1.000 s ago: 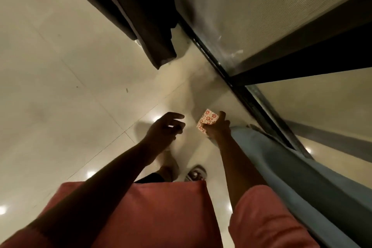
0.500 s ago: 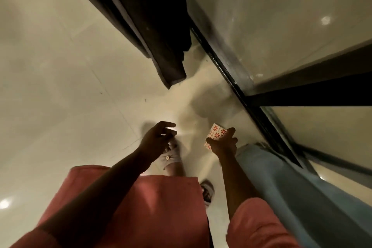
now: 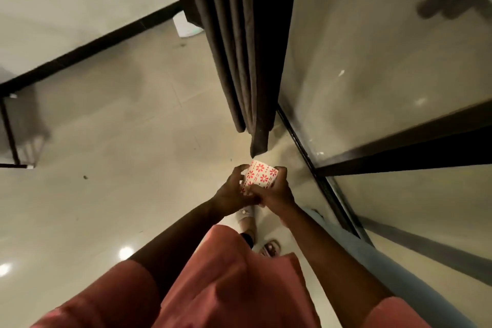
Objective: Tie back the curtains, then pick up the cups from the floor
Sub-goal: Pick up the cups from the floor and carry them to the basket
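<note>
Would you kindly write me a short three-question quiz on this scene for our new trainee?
1. True or false: the patterned cup stands on the floor.
2. Which hands grip the cup: A) left hand only, B) right hand only, C) both?
3. Fill in: ahead of the hands hangs a dark ____ beside the glass panel.

Key: 1. False, it is held above the floor. 2. C. 3. curtain.
</note>
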